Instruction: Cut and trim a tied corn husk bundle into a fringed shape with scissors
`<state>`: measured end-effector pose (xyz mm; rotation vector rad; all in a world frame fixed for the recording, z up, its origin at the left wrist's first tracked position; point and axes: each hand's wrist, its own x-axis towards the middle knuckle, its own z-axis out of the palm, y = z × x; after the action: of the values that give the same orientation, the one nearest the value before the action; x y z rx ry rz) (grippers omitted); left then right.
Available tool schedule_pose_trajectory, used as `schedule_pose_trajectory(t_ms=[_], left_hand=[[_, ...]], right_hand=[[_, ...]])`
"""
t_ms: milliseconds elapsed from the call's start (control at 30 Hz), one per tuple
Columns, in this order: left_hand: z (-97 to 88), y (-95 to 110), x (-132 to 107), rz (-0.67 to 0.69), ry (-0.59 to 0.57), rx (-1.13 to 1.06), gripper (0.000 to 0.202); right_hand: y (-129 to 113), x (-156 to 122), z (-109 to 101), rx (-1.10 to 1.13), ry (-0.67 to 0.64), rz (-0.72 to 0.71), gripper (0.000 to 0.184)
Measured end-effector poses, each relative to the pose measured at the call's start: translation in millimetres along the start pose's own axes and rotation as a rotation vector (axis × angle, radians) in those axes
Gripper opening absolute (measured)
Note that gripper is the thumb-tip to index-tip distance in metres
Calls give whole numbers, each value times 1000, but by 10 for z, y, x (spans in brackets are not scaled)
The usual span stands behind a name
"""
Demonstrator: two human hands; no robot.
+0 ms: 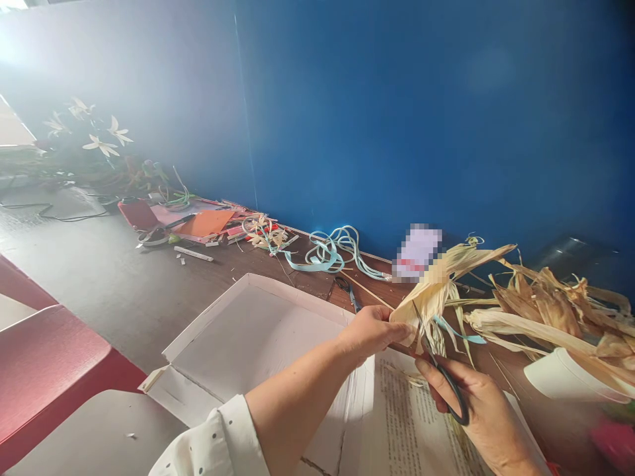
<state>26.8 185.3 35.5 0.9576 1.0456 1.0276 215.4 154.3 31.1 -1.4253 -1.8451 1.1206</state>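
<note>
My left hand (373,329) pinches a wide, pale dried corn husk (431,287) near its lower end. Black-handled scissors (452,390) are in my right hand (471,400), its fingers through the loops. The blades reach up against the husk just right of my left fingers; whether they are closed on it I cannot tell. Beneath both hands lies a sheet of printed paper (404,410), partly over an opened white cardboard box (258,330). A pile of dried husks (555,304) lies to the right, some across a white cup (570,375) tipped on its side.
Pale blue ribbon (322,261) lies coiled by the blue partition (397,132). A second pair of scissors (348,291) rests behind the box. Orange paper (206,223) and scraps lie farther left, with white flowers (102,142) beyond. A red box (54,370) stands at the left edge.
</note>
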Motion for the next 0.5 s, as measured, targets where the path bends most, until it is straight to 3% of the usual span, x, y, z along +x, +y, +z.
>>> schedule_pose_trajectory(t_ms=[500], left_hand=[[-17,4,18,-10,36,40,20]], right_hand=[[6,-5,13,13,26,17,45]])
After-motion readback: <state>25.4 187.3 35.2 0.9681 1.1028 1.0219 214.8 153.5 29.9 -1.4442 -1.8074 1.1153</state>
